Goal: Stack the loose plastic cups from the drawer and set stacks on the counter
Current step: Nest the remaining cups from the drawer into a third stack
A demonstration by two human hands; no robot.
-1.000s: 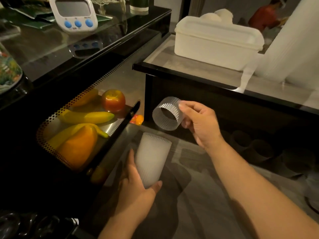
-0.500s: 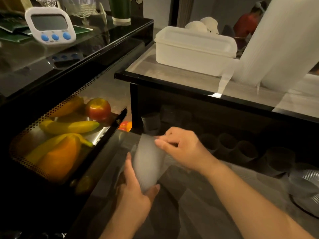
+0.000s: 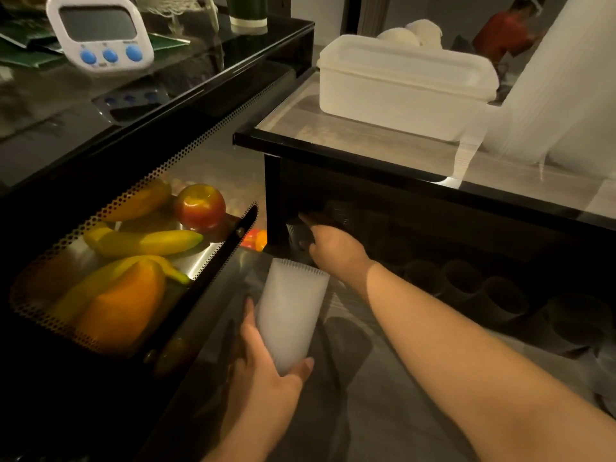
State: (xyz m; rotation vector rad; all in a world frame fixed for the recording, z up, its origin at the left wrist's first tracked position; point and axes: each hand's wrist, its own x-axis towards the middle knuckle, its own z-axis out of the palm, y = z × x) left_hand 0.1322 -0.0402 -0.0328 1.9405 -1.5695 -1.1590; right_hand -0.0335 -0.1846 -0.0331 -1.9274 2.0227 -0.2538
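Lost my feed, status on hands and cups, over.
Left hand grips frosted ribbed plastic cup stack. Right hand reaching among dark loose cups under counter; grip unclear. Nothing in the way.

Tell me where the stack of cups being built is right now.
In the head view the stack of cups sits low and centre, held upright in the left hand, just right of the fruit basket and below the right hand.

frosted white ribbed cup stack (image 3: 289, 315), white timer (image 3: 100, 31) with grey screen and three blue buttons, white lidded box (image 3: 400, 83), red-yellow apple (image 3: 199, 207), yellow bananas (image 3: 143, 242), orange pepper (image 3: 121, 310), black dotted-edge tray (image 3: 213, 261), glossy black counter (image 3: 350, 151), dark cups (image 3: 500, 295) in shadowed drawer
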